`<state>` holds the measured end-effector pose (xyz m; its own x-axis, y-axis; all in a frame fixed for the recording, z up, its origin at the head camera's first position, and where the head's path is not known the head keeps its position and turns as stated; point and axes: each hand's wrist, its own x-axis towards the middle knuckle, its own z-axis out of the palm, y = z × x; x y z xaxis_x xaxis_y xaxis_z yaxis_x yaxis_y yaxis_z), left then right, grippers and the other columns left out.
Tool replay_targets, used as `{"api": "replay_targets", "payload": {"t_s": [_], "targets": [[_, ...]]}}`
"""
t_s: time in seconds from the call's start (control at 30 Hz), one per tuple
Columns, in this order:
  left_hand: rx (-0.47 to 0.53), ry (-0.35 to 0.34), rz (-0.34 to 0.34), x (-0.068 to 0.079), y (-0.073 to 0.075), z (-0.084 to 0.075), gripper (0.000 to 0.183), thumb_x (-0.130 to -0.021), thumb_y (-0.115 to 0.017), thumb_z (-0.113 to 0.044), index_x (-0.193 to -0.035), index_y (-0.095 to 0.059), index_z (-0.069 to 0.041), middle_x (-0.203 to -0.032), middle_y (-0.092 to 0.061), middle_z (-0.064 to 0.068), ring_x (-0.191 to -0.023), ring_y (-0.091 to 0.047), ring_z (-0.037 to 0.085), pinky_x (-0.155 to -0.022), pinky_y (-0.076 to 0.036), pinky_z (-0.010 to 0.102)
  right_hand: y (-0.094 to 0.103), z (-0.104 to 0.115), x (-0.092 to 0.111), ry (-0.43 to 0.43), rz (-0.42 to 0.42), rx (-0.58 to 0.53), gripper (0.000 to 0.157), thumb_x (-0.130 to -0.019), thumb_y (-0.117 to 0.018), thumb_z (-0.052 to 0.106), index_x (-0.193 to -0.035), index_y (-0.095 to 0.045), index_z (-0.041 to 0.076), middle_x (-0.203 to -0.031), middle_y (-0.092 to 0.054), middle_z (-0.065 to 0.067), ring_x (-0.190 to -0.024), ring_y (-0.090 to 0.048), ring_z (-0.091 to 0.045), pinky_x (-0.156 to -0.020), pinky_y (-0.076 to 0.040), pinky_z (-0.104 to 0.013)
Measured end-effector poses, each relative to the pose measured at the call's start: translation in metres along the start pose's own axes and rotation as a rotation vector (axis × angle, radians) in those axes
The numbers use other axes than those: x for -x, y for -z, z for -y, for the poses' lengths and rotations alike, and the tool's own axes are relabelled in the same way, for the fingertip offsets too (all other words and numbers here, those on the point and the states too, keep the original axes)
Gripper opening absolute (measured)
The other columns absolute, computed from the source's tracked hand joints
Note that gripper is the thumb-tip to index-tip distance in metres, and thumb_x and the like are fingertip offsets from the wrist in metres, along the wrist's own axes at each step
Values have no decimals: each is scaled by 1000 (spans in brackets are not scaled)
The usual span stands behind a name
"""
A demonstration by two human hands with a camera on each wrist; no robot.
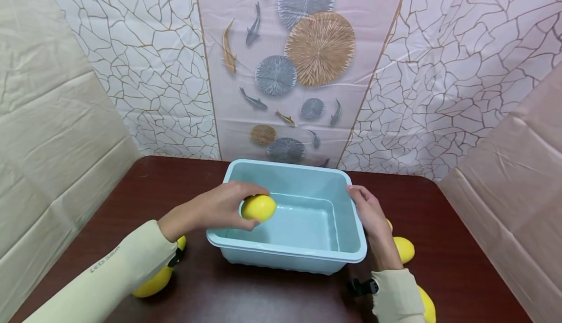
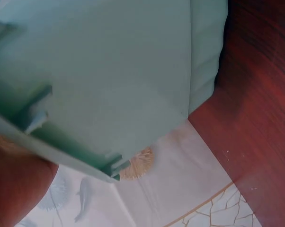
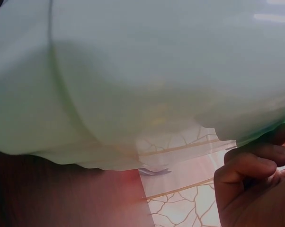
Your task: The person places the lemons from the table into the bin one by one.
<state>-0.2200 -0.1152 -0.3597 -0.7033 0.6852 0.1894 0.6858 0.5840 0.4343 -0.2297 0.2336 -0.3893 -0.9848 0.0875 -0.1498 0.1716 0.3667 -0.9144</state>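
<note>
In the head view, a light blue plastic basin (image 1: pixel 290 253) stands on the table. My left hand (image 1: pixel 215 208) grips a yellow lemon (image 1: pixel 260 208) between thumb and fingers, over the basin's left side. At the opposite side, my right hand (image 1: pixel 368 210) holds the basin's right rim. The left wrist view is mostly filled by the basin's outer wall (image 2: pixel 109 71), with part of the left hand (image 2: pixel 22 184) at the lower left; the lemon is hidden there. Curled fingers (image 3: pixel 246 175) of the right hand show beside the basin wall (image 3: pixel 156 61) in the right wrist view.
Lemons (image 1: pixel 153 284) lie on the dark red-brown table (image 1: pixel 281 298) by the left forearm, partly covered by it. More lemons (image 1: pixel 404 249) lie right of the right arm. A patterned curtain (image 1: pixel 281 69) hangs behind the table, with beige cloth at both sides.
</note>
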Motion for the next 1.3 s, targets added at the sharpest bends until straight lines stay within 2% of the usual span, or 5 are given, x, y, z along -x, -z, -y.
{"api": "replay_targets", "payload": {"t_s": [0.37, 0.73, 0.93, 1.13, 1.3], "targets": [[-68, -23, 19, -6, -6, -1, 50, -78, -76, -34, -125, -66, -21, -112, -66, -16, -88, -56, 3, -74, -49, 22, -2, -1, -1, 31, -12, 4, 57, -103, -40, 52, -138, -47, 8, -129, -54, -19, -96, -59, -20, -75, -54, -25], [-122, -15, 98, -11, -10, -5, 55, -78, -76, -36, -129, -63, -17, -104, -66, -12, -80, -57, 6, -69, -49, 23, -1, -1, -1, 30, -2, -4, 57, -103, -41, 50, -140, -46, 7, -130, -54, -20, -96, -58, -20, -74, -52, -24], [-154, -14, 142, -14, -12, -8, 58, -81, -76, -38, -131, -61, -15, -110, -67, -10, -81, -57, 6, -71, -49, 24, -1, 0, -1, 22, -7, -8, 57, -103, -41, 50, -140, -46, 7, -131, -52, -19, -97, -58, -20, -75, -52, -24], [-214, -34, 186, -18, -18, -9, 50, -82, -74, -37, -126, -63, -16, -111, -65, -9, -85, -55, 8, -73, -47, 27, -1, 0, 0, 31, -6, -14, 57, -103, -41, 50, -140, -45, 7, -130, -52, -19, -96, -59, -19, -74, -53, -24], [-280, -17, 237, -20, -21, -11, 47, -82, -75, -37, -122, -64, -17, -108, -65, -7, -82, -55, 9, -70, -47, 29, -2, 0, 0, 37, -5, -13, 56, -104, -41, 49, -140, -46, 6, -129, -53, -20, -94, -59, -19, -73, -53, -24]]}}
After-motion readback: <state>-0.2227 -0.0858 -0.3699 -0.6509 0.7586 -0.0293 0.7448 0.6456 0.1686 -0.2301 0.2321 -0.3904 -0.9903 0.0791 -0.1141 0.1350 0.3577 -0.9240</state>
